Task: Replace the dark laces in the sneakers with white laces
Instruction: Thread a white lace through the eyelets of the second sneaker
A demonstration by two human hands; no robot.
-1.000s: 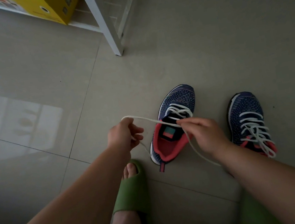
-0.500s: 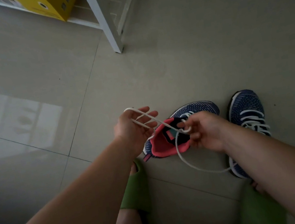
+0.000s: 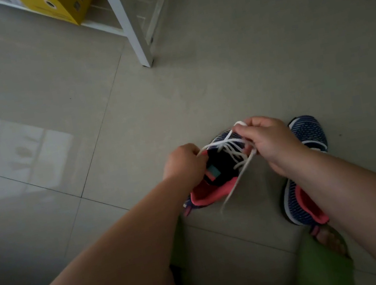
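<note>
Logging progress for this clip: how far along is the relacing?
Looks done: no dark laces in view. In hand: the left sneaker has white lace criss-crossed over its tongue; left hand and right hand each pinch a strand. Left: tightening and tying it. The right sneaker is mostly hidden by the forearm, so its lacing can't be judged.

**Dim room, tiled floor**

Floor: large beige glossy tiles, thin dark grout lines. Window reflection glares pale on the tiles at left. White rack stands at top centre, one leg down on the floor, slatted shelf low behind it. Yellow box sits on that shelf. Top right corner goes to black. Light low overall.
</note>
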